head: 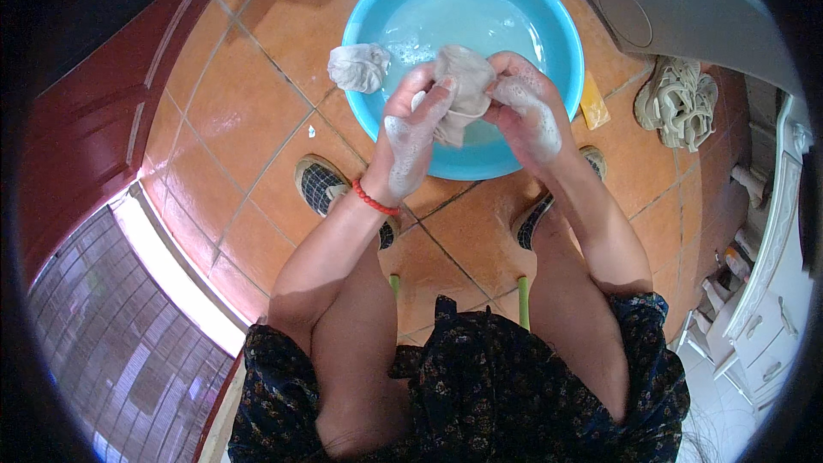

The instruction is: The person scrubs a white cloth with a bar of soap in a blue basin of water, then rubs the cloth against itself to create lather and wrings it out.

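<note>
My left hand (415, 122) and my right hand (527, 109), both with soap suds on them, grip a wet grey-beige cloth (463, 80) that looks like a small sock. It is bunched between my fingers above the near half of a light-blue plastic basin (464, 170). Cloudy water (460, 16) with some foam fills the basin's bottom. A second whitish crumpled cloth (359, 68), similar in size, hangs on the basin's left rim, just left of my left hand. A red bead bracelet (375, 199) circles my left wrist.
A flat yellow piece (595, 103) pokes out beside the basin's right side. Beige lace-up sneakers (678, 103) stand farther right on the orange floor tiles (257, 135). A dark red door (122, 77) is at left, a white drawer cabinet (765, 334) at right. My shoes (318, 183) flank the basin.
</note>
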The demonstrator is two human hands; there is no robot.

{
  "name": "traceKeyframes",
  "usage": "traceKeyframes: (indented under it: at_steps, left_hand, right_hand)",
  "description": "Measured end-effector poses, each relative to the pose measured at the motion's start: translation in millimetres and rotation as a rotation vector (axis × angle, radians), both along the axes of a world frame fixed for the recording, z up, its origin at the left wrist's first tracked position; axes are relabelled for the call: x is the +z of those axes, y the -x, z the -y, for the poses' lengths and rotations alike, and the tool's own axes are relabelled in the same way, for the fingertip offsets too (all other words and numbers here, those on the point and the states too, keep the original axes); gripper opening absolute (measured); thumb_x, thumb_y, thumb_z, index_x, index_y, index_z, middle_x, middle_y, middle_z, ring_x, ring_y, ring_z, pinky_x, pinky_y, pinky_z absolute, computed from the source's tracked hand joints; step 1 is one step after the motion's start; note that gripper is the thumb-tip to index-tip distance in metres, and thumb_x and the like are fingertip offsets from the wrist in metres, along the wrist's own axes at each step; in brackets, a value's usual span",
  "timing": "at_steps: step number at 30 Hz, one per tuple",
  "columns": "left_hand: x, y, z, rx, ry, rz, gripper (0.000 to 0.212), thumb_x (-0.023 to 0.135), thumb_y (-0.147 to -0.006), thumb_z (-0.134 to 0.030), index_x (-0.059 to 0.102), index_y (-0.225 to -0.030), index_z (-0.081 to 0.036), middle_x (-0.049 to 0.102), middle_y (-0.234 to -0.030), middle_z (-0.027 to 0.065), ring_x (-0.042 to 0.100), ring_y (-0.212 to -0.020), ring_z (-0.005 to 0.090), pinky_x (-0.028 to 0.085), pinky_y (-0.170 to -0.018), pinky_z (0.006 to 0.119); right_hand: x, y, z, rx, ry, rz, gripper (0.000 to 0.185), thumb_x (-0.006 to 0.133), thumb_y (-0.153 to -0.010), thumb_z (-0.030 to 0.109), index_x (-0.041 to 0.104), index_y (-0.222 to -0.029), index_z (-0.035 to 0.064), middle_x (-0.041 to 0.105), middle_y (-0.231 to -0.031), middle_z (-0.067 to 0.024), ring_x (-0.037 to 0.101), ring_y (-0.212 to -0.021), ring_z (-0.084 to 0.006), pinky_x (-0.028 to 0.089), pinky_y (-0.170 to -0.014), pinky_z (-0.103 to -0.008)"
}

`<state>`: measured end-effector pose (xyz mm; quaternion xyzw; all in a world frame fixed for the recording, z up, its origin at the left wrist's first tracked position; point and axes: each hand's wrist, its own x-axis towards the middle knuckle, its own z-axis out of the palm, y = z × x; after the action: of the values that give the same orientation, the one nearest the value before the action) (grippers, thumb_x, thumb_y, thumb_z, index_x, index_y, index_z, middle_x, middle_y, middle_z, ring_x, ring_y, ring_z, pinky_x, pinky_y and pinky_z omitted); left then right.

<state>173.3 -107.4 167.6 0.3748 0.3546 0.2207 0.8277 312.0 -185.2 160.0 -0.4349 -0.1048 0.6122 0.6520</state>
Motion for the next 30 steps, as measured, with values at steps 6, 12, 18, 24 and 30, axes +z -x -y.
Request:
traceKeyframes:
  at_steps: [6, 12, 18, 24, 30]
  left_hand:
    - [-2.3, -5.4, -0.3, 0.166, 0.094, 0.066, 0.017, 0.049, -0.095, -0.020, 0.055, -0.103, -0.005, 0.061, -0.098, 0.0035, 0.056, -0.085, 0.0080, 0.046, -0.069, 0.022]
    - [-9.8, -6.0, 4.7, 0.081, 0.019, 0.072, 0.025, 0.047, -0.096, -0.026, 0.050, -0.111, -0.007, 0.058, -0.103, 0.0049, 0.057, -0.093, 0.0128, 0.047, -0.085, 0.028]
    - [-31.5, -2.5, 12.6, 0.112, -0.069, 0.187, 0.025, 0.049, -0.095, -0.032, 0.048, -0.098, -0.007, 0.051, -0.083, -0.0005, 0.051, -0.074, 0.0074, 0.043, -0.064, 0.024]
    - [-25.4, -0.3, 13.2, -0.018, -0.546, -0.114, 0.035, 0.050, -0.094, -0.037, 0.050, -0.109, -0.005, 0.054, -0.084, 0.0004, 0.055, -0.078, 0.0130, 0.044, -0.066, 0.026]
    - [-7.7, 2.9, 17.7, 0.197, 0.268, 0.126, 0.037, 0.049, -0.095, -0.028, 0.046, -0.122, -0.004, 0.056, -0.108, 0.0045, 0.056, -0.097, 0.0162, 0.047, -0.082, 0.030]
  right_hand:
    - [-4.8, 7.4, -2.9, -0.080, 0.129, 0.095, 0.011, 0.050, -0.085, 0.008, 0.056, -0.092, 0.0020, 0.055, -0.088, -0.0044, 0.054, -0.080, -0.0144, 0.046, -0.074, -0.0292]
    - [-2.7, 13.0, -18.8, -0.103, 0.228, 0.606, 0.018, 0.052, -0.087, 0.018, 0.058, -0.088, 0.0014, 0.059, -0.075, -0.0105, 0.060, -0.073, -0.0190, 0.047, -0.063, -0.0325]
    - [24.0, 42.5, -18.7, 0.151, -0.005, 1.459, 0.019, 0.060, -0.083, 0.025, 0.060, -0.087, 0.0064, 0.060, -0.072, -0.0103, 0.061, -0.065, -0.0236, 0.048, -0.056, -0.0337]
    - [23.7, 50.5, -23.3, 0.322, -0.067, 1.728, 0.018, 0.065, -0.077, 0.027, 0.060, -0.085, 0.0109, 0.060, -0.073, -0.0094, 0.061, -0.061, -0.0244, 0.048, -0.050, -0.0344]
    - [40.4, 47.7, -31.9, 0.206, -0.164, 1.912, 0.020, 0.065, -0.075, 0.028, 0.062, -0.077, 0.0085, 0.061, -0.068, -0.0090, 0.060, -0.056, -0.0215, 0.047, -0.046, -0.0324]
